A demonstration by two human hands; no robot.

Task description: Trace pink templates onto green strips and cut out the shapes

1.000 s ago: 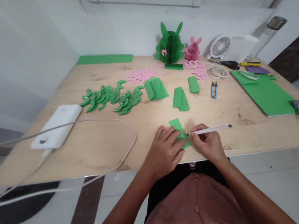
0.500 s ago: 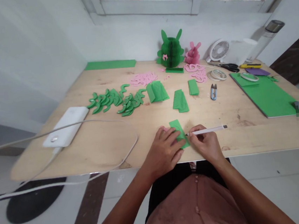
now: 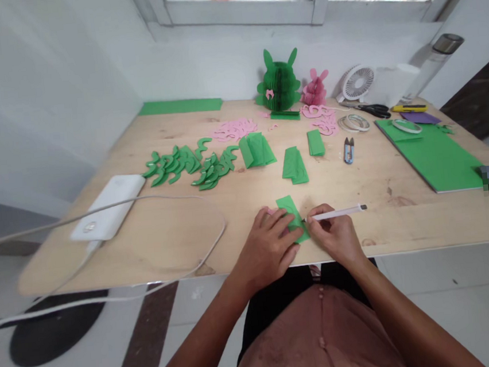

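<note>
My left hand (image 3: 267, 243) lies flat with its fingers stretched over a small green paper piece (image 3: 285, 202) near the table's front edge. A bit of pink paper (image 3: 270, 211) peeks out from under those fingers; most of it is hidden. My right hand (image 3: 336, 235) pinches a white pen (image 3: 339, 213) with a dark end, its tip at the right edge of the green piece. Beyond the hands sit folded green papers (image 3: 295, 166) and another folded green piece (image 3: 315, 142).
Cut green curved shapes (image 3: 211, 171), pink cutouts (image 3: 235, 129) and a green paper stack (image 3: 258, 149) lie further back. Thread snips (image 3: 348, 151), tape rolls (image 3: 357, 123) and scissors (image 3: 373, 110) are at right. A white power bank (image 3: 109, 207) trails a cable (image 3: 176, 197) on the left.
The pen's rear end has shifted slightly to the left as my right hand moves a little. My left hand stays in place on the green paper.
</note>
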